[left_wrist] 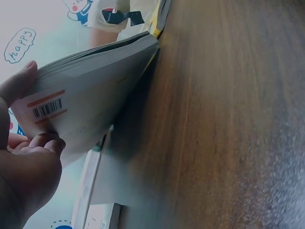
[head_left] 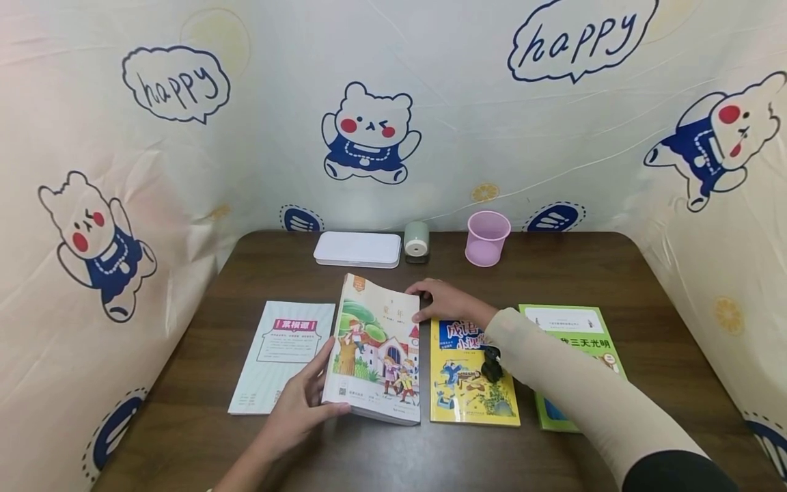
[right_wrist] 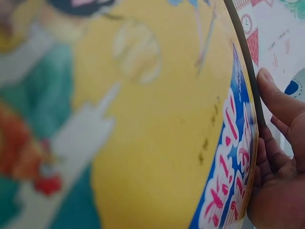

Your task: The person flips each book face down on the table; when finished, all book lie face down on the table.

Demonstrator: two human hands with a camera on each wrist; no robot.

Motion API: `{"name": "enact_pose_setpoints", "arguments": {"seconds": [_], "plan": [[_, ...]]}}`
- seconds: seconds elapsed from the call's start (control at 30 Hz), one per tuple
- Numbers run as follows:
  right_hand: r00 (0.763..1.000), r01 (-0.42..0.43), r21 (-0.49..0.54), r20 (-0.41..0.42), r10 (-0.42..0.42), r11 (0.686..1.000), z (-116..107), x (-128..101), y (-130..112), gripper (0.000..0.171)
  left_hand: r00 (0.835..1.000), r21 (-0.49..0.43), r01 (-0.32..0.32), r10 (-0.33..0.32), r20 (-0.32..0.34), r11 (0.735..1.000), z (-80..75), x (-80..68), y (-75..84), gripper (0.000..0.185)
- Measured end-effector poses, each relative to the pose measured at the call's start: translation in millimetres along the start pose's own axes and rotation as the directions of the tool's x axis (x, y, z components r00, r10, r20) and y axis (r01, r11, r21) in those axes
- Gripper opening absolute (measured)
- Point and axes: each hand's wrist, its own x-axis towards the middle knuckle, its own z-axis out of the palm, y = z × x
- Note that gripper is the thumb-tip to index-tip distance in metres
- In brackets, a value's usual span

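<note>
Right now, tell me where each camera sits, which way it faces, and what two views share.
Head: above the table, looking down; left hand, right hand show.
Left wrist: low by the table, facing along it; fingers grip the picture book.
Right wrist: over the yellow book; fingers show.
Shared: the picture book.

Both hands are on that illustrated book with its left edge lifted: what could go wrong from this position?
The illustrated book is tilted up on its left side, held by the left hand at one lower corner; it might slip and drop onto the pale booklet. The right hand only touches the top right corner, so the book could slide onto the yellow book close beside it.
</note>
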Motion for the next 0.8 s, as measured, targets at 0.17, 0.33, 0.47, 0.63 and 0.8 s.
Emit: {"name": "enact_pose_setpoints", "arguments": {"seconds": [0.17,0.33,0.47,0.63,0.8], "plan": [[1.0,-0.002,-0.078,0.0,0.002,0.997,1,2,-3,0.06,1.0,0.026,-0.011,0.012,-0.023,1.0,0.7,-2.4,3.6,0.11],[1.0,0.007,-0.144,-0.003,-0.008,0.99,1,5,-11,0.063,0.997,0.066,-0.051,0.055,-0.051,0.996,1.6,-5.0,6.4,0.108],[1.0,0.027,-0.207,0.001,-0.027,0.978,3,7,-18,0.066,0.993,0.085,-0.098,0.103,-0.062,0.992,1.9,-6.3,7.8,0.105],[0.999,0.038,-0.217,-0.001,-0.039,0.976,9,8,-25,0.068,0.986,0.087,-0.153,0.158,-0.06,0.984,2.7,-8.4,8.8,0.103],[0.997,0.071,-0.151,-0.015,-0.074,0.986,13,8,-37,0.069,0.974,0.077,-0.218,0.222,-0.041,0.973,3.9,-11.1,10.7,0.101]]}}
